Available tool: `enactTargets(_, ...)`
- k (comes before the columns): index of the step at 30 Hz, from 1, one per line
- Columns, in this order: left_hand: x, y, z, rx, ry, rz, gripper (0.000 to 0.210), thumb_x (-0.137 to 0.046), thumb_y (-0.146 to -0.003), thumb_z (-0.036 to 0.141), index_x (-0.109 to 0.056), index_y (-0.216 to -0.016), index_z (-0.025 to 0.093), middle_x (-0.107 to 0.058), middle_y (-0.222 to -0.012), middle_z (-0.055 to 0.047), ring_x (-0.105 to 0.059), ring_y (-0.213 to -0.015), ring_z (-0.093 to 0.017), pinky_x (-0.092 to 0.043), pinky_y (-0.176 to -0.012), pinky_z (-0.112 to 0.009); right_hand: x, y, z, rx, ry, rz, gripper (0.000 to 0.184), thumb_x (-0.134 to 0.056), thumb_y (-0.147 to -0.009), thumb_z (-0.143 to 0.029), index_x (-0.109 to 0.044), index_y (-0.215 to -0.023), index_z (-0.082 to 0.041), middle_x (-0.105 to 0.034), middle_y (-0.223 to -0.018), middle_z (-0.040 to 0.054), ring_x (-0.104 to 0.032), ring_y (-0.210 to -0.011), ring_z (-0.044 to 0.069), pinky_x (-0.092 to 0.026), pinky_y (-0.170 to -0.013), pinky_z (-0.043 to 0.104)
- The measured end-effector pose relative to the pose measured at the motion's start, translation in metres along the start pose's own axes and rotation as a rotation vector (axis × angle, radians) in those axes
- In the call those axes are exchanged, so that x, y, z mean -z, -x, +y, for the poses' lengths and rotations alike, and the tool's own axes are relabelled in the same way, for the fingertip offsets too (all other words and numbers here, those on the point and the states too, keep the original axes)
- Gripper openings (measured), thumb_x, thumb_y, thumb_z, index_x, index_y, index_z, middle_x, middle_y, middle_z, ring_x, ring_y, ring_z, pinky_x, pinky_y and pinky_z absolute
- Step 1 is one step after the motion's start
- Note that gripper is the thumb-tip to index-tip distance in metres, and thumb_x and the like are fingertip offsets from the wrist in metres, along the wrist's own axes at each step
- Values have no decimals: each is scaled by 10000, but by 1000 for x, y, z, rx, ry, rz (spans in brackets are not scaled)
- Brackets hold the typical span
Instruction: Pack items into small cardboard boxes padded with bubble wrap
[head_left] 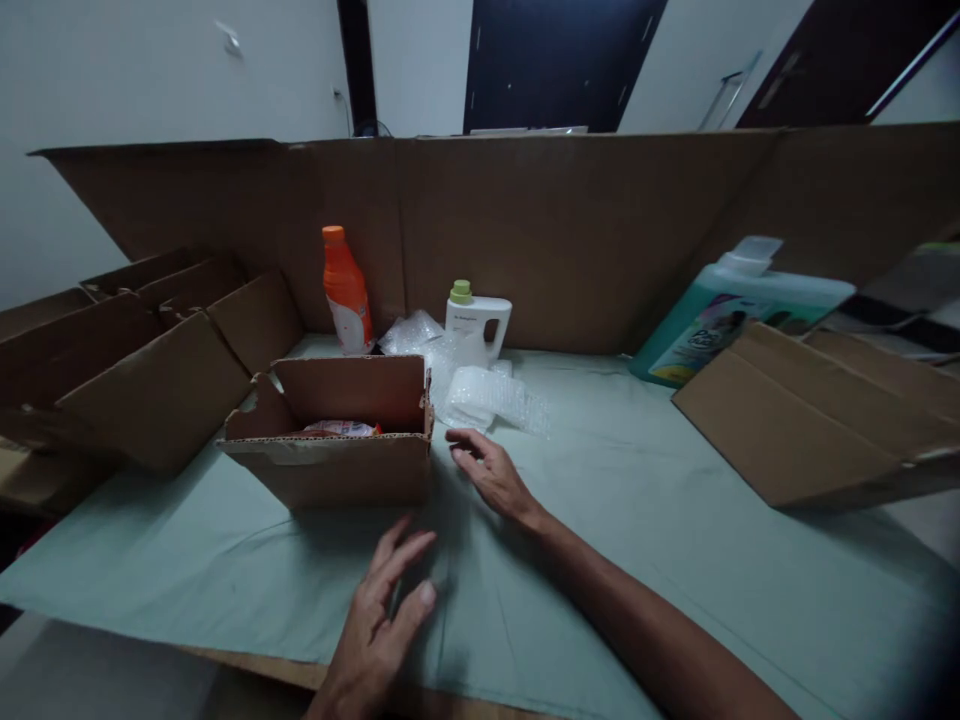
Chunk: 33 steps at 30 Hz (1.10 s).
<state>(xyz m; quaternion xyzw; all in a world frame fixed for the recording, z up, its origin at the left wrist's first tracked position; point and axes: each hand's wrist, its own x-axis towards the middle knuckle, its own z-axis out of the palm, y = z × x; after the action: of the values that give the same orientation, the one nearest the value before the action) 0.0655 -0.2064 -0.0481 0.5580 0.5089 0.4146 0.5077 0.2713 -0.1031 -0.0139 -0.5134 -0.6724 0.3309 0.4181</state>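
Note:
An open cardboard box (352, 472) stands on the pale green cloth, with a packet (341, 428) showing white and orange inside it. Just beyond the box's right side, my right hand (495, 480) hovers with fingers apart and nothing in them. My left hand (382, 620) is in front of the box, near the table's front edge, its fingers spread and empty. Crumpled bubble wrap (487, 395) lies past my right hand, around the foot of a white bottle (472, 325) with a green cap. An orange bottle (346, 295) stands behind the box.
Cardboard boxes with open tops (157, 390) fill the left side. At right, a big jug of teal liquid (705, 320) stands tilted in view behind another cardboard box (795, 430). A tall cardboard wall (570, 240) closes off the back of the cloth-covered table (660, 600).

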Motion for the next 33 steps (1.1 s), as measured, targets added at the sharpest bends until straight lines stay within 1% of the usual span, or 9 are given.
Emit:
enactTargets(2,4,-7,8,-65,-53,-47,509,-570,-906,535,-627,-1341,279,-508,-1518,-105,-497,-1390,-336,-447,-1137,-494,19,-7,12,25,123,103,303,-495,-912,-278,-678,-1136,-185,-748,-1097,81,-697,-978,202,-557,-837,342)
enactTargets(4,24,-16,12,-151,-156,175,450,-682,-825,519,-697,-1200,272,-557,-1447,-104,-483,-1388,-350,-395,-1167,-526,40,-13,22,40,207,179,313,-505,-895,-263,-681,-1142,-189,-734,-1137,96,-674,-1036,230,-535,-907,395)
enactTargets(7,72,-38,16,-192,-164,603,595,-738,-779,494,-595,-1312,270,-582,-1385,-104,-508,-1348,-350,-361,-1167,-589,66,-27,33,61,295,247,375,-568,-831,-216,-687,-1185,-189,-683,-1276,129,-580,-1214,298,-413,-1073,507)
enactTargets(9,101,-56,21,-240,-131,688,800,-797,-717,466,-480,-1426,272,-540,-1444,-113,-508,-1350,-345,-369,-1163,-583,74,-44,41,73,385,259,463,-631,-763,-167,-689,-1221,-198,-631,-1375,140,-519,-1292,336,-358,-1105,550)
enactTargets(15,132,-97,37,-191,-109,589,866,-845,-586,480,-493,-1345,256,-627,-1302,-90,-603,-1220,-308,-453,-1094,-489,93,-98,54,66,448,374,134,-649,-788,-145,-759,-826,-211,-752,-1119,113,-633,-1123,306,-448,-1006,526)
enactTargets(18,145,-105,34,-53,-198,545,798,-836,-476,544,-574,-1151,209,-704,-1064,-79,-665,-1025,-321,-563,-888,-446,128,-101,36,98,428,522,218,-537,-922,-225,-751,-951,-201,-739,-1138,96,-649,-1096,246,-481,-980,442)
enactTargets(24,168,-125,12,-10,-469,396,591,-731,-520,627,-672,-917,193,-732,-924,-64,-655,-938,-352,-567,-813,-472,199,-67,-25,221,301,725,200,-609,-891,-320,-755,-899,-183,-713,-783,19,-632,-698,158,-498,-656,282)
enactTargets(28,165,-125,4,-91,-426,332,635,-706,-605,728,-677,-1004,235,-742,-979,-7,-647,-1005,-344,-543,-908,-501,241,-35,-26,13,475,765,169,-616,-876,-278,-747,-874,-171,-701,-767,27,-582,-640,126,-448,-608,263)
enactTargets(33,167,-119,-7,-7,-305,315,827,-764,-452,825,-638,-1023,241,-729,-1047,-31,-634,-1048,-370,-504,-974,-556,282,5,1,-257,664,742,157,-705,-752,-174,-646,-610,-206,-589,-570,26,-543,-594,176,-451,-631,353)
